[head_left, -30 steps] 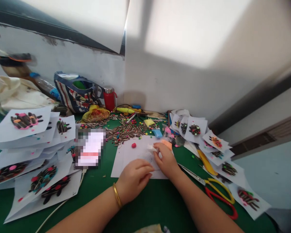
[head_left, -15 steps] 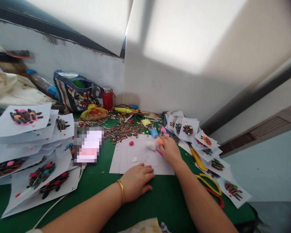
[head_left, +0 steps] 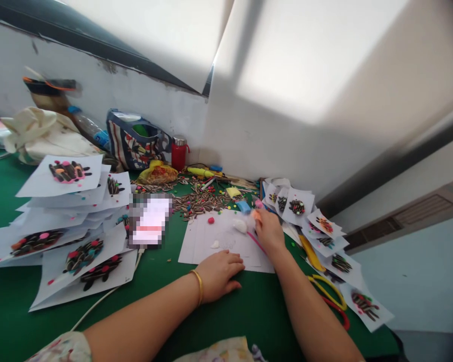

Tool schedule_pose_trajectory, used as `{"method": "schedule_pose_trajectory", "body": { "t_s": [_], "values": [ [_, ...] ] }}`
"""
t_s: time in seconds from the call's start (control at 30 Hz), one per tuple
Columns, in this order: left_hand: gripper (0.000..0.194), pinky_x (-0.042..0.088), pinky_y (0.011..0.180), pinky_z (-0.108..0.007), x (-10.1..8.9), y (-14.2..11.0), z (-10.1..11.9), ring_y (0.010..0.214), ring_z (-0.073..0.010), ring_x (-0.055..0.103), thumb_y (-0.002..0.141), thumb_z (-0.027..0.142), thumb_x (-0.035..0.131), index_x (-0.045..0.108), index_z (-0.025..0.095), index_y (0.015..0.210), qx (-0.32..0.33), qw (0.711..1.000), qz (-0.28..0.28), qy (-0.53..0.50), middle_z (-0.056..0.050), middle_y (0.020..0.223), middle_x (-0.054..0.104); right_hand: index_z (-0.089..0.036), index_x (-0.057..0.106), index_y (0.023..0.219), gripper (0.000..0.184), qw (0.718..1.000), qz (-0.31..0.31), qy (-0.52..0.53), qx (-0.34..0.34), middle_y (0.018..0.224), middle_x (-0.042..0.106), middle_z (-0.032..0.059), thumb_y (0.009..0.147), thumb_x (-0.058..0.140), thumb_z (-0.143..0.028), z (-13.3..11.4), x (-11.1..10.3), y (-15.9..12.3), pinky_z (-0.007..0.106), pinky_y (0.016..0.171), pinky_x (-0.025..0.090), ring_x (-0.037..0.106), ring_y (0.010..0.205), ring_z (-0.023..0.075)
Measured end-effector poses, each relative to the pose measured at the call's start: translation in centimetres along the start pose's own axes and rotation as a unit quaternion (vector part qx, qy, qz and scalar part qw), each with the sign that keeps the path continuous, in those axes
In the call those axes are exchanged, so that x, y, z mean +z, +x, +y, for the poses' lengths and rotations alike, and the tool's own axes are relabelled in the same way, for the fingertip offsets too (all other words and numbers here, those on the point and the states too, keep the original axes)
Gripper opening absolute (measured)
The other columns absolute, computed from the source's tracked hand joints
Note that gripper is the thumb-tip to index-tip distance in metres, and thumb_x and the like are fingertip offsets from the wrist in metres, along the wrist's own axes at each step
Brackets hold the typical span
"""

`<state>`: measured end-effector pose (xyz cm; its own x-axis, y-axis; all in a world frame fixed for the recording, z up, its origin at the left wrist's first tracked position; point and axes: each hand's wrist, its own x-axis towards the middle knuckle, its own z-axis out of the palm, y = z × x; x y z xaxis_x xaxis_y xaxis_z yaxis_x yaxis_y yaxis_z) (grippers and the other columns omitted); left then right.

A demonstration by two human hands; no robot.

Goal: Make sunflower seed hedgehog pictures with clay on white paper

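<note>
White sheets of paper (head_left: 196,251) lie before me, with a faint pencil drawing partly visible. My left hand (head_left: 222,275) rests palm down at their lower edge, fingers stretched out, holding nothing. My right hand (head_left: 271,232) has its fingers closed around a lump of orange clay (head_left: 255,214) at the sheets' right edge; the fingertips are partly hidden. Left of it sits a lump of white clay (head_left: 240,225), apparently in clear wrapping. A small white clay piece (head_left: 215,245) and a red clay ball (head_left: 211,220) lie on the paper. A thin pink stick (head_left: 254,241) runs under my right wrist.
Sunflower seeds (head_left: 200,203) are scattered behind the paper, near blue (head_left: 243,206) and yellow clay packets (head_left: 233,192). Seed-decorated sheets are stacked left (head_left: 79,176) and right (head_left: 298,206). A phone (head_left: 151,221) lies left; scissors (head_left: 330,291) lie beside my right forearm.
My right hand has left the white material and moved right to the orange clay. The small white piece now shows on the paper. My left hand has flattened at the paper's edge.
</note>
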<state>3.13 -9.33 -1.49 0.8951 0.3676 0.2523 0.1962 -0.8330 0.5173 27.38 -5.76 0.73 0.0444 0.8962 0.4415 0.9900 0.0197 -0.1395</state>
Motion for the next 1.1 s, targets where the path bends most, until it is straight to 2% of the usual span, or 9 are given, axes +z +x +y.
{"method": "schedule_pose_trajectory", "body": {
  "t_s": [0.1,0.23,0.33,0.43,0.53,0.6,0.73,0.93,1.1],
  "values": [
    [0.046,0.037,0.109,-0.047,-0.3,0.2,0.1,0.121,-0.0282,0.056,0.082,0.033,0.069,0.059,0.018,0.124,0.000,1.000,0.008,0.002,-0.012,0.127,0.063,-0.015,0.055,0.130,0.042,0.991,0.053,0.118,-0.020,0.125,0.062,0.0124,0.089,0.047,-0.022,-1.3,-0.9,-0.7,0.045,0.103,0.042,0.055,0.115,0.0271],
    [0.043,0.039,0.107,-0.046,-0.6,0.3,0.1,0.116,-0.0284,0.059,0.081,0.032,0.070,0.062,0.018,0.120,0.006,1.000,0.017,-0.004,-0.012,0.123,0.064,-0.021,0.060,0.124,0.038,0.955,-0.047,0.292,-0.032,0.123,0.065,0.0088,0.087,0.049,-0.024,-3.4,-0.3,-1.9,0.038,0.092,0.052,0.062,0.110,0.0224],
    [0.034,0.039,0.107,-0.045,-1.0,0.3,0.4,0.117,-0.0270,0.059,0.082,0.029,0.068,0.065,0.019,0.115,0.025,0.999,0.026,-0.019,-0.011,0.119,0.067,-0.021,0.061,0.124,0.039,0.948,-0.100,0.300,-0.029,0.125,0.065,0.0086,0.086,0.049,-0.023,-3.9,0.6,-2.2,0.041,0.097,0.050,0.062,0.113,0.0225],
    [0.027,0.039,0.107,-0.043,-2.0,0.4,1.3,0.117,-0.0256,0.058,0.084,0.028,0.066,0.067,0.019,0.109,0.027,0.997,0.054,-0.038,-0.010,0.119,0.067,-0.019,0.060,0.125,0.041,0.956,-0.078,0.280,-0.025,0.126,0.064,0.0107,0.086,0.049,-0.023,-3.3,1.2,-1.9,0.045,0.103,0.046,0.060,0.117,0.0247],
    [0.019,0.046,0.096,-0.036,-3.3,0.6,2.6,0.107,-0.0224,0.061,0.085,0.027,0.064,0.070,0.021,0.102,-0.049,0.991,0.102,-0.077,-0.007,0.111,0.068,-0.018,0.059,0.126,0.041,0.955,-0.045,0.293,-0.022,0.127,0.063,0.0118,0.087,0.050,-0.025,-2.9,1.1,-1.9,0.046,0.103,0.045,0.059,0.118,0.0254],
    [0.015,0.047,0.091,-0.035,-4.0,0.7,3.1,0.099,-0.0207,0.061,0.085,0.026,0.063,0.069,0.021,0.097,-0.124,0.973,0.160,-0.109,-0.006,0.103,0.067,-0.019,0.058,0.127,0.040,0.947,-0.035,0.318,-0.020,0.126,0.063,0.0114,0.088,0.051,-0.026,-3.3,0.6,-2.4,0.044,0.102,0.046,0.059,0.117,0.0247],
    [0.019,0.048,0.071,-0.031,-4.0,0.6,2.6,0.076,-0.0162,0.056,0.087,0.037,0.058,0.058,0.019,0.092,-0.256,0.907,0.265,-0.204,-0.002,0.084,0.058,-0.022,0.054,0.129,0.042,0.932,-0.042,0.355,-0.066,0.124,0.063,0.0093,0.087,0.053,-0.021,-5.5,-1.3,-4.1,0.040,0.098,0.049,0.060,0.114,0.0227],
    [0.028,0.048,0.060,-0.025,-3.0,0.1,1.4,0.064,-0.0107,0.054,0.087,0.046,0.057,0.046,0.020,0.089,-0.267,0.822,0.261,-0.429,0.004,0.077,0.051,-0.026,0.051,0.131,0.047,0.922,-0.058,0.355,-0.144,0.120,0.062,0.0078,0.086,0.051,-0.013,-7.7,-2.9,-5.2,0.040,0.097,0.049,0.058,0.112,0.0222],
    [0.029,0.048,0.062,-0.025,-3.3,0.1,1.1,0.065,-0.0100,0.055,0.085,0.045,0.059,0.047,0.019,0.085,-0.265,0.795,0.265,-0.478,0.003,0.079,0.054,-0.028,0.047,0.135,0.049,0.924,-0.069,0.352,-0.135,0.122,0.061,0.0082,0.088,0.053,-0.017,-7.3,-2.4,-5.3,0.042,0.098,0.049,0.058,0.113,0.0231]
  ]
}}
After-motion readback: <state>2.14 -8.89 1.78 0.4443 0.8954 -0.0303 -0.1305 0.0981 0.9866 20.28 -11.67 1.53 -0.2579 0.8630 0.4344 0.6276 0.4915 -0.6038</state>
